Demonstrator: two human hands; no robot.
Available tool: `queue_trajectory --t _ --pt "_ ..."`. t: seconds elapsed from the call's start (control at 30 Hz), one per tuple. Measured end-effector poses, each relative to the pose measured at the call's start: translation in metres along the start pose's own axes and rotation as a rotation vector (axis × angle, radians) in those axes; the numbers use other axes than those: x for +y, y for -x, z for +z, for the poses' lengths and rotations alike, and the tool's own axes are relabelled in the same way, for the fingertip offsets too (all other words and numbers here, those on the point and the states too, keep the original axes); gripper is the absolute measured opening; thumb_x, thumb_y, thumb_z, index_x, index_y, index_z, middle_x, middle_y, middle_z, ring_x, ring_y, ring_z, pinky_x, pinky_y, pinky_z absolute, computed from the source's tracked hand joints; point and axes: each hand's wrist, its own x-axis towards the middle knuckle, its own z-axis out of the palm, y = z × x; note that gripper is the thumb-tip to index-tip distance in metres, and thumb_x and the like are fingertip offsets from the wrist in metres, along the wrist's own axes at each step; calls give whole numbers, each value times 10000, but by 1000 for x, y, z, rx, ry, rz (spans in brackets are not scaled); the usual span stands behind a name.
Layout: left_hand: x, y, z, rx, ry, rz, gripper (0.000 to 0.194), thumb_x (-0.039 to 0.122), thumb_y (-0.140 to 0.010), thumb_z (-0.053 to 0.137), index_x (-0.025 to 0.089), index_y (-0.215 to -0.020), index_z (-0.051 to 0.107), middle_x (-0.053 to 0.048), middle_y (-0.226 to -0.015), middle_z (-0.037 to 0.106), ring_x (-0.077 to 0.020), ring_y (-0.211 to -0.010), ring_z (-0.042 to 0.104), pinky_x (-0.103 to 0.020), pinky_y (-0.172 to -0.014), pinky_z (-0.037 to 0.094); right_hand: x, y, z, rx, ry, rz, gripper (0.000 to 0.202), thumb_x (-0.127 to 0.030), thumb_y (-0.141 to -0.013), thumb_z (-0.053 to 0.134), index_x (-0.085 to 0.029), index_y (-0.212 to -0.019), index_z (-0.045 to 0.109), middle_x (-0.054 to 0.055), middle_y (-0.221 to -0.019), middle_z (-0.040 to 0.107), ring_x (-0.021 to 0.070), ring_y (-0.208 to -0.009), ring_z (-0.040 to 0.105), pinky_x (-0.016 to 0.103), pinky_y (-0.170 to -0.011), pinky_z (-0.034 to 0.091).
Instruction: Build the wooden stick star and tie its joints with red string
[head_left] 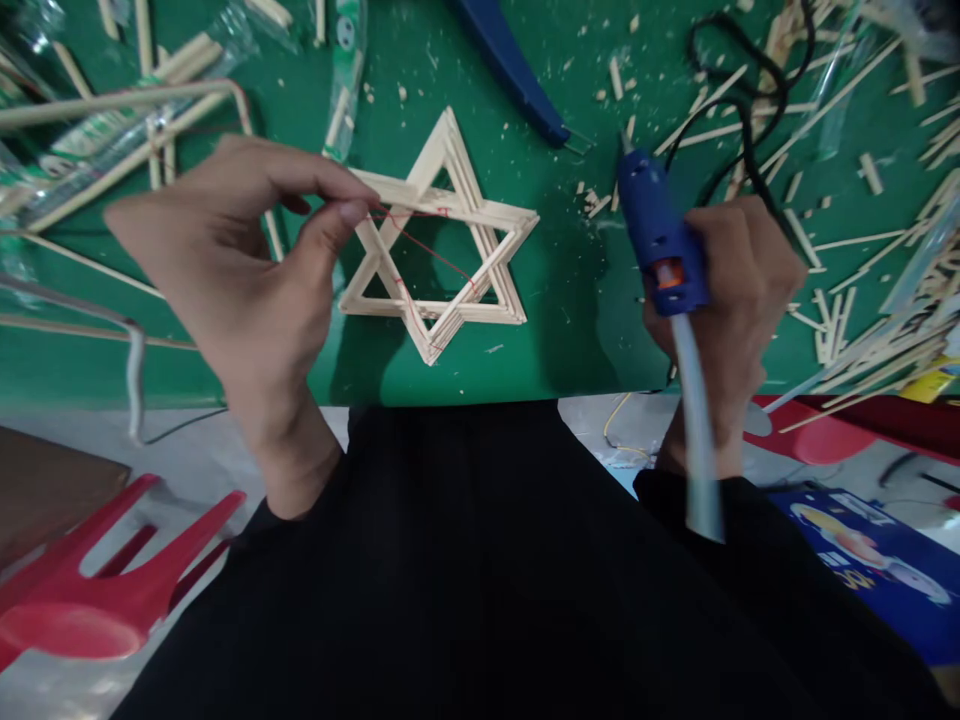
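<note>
A six-pointed star (486, 212) of stacked wooden sticks lies on the green table. Thin red thread (431, 250) is strung across its middle and wound round some of its sticks. At the star's upper left corner, my left hand (262, 240) pinches the red thread between thumb and forefinger. My right hand (739, 270) is closed around a blue glue gun (656, 215) to the right of the star. The gun's nozzle points away from me, apart from the star, and a long translucent glue stick (699, 430) sticks out of its back.
A blue-handled tool with two thin metal prongs (517, 80) lies beyond the star. Cut wooden sticks (892, 340) and scraps cover the right side, near a black cord (750, 110). Plastic-wrapped sticks (97, 140) lie at left. Red chairs (112, 600) stand below the table edge.
</note>
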Motion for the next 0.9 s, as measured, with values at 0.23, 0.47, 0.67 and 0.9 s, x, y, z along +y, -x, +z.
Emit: queue_trajectory --t 0.23,0.47,0.67,0.9 --pt "3 -1 5 -24 105 17 93 374 -951 702 357 -988 785 13 -953 763 -266 -926 732 -479 -790 626 -33 -3 -14 24 -562 -42 135 -295 -827 730 -325 -904 624 21 -914 712 264 -831 685 435 -722 516" --pt "3 -5 4 -98 79 110 136 311 -997 632 338 -1033 760 12 -952 738 -233 -890 720 -443 -729 607 -48 1 -15 -139 -785 -94 238 -349 -784 749 -263 -783 527 -25 -768 613 152 -635 552 323 -558 426" --pt "1 -2 5 -97 99 85 126 306 -981 652 351 -1050 747 8 -978 729 -240 -905 721 -486 -775 620 -53 -4 -13 -245 -758 -96 266 -284 -751 713 -240 -709 454 -41 -649 462 121 -550 419 304 -519 290" --pt "-2 -3 6 -104 83 80 90 317 -968 678 311 -1026 746 6 -978 730 -234 -900 723 -470 -763 614 -55 -6 -13 -268 -725 -127 346 -371 -779 740 -258 -701 423 -46 -621 429 123 -515 375 309 -488 291"
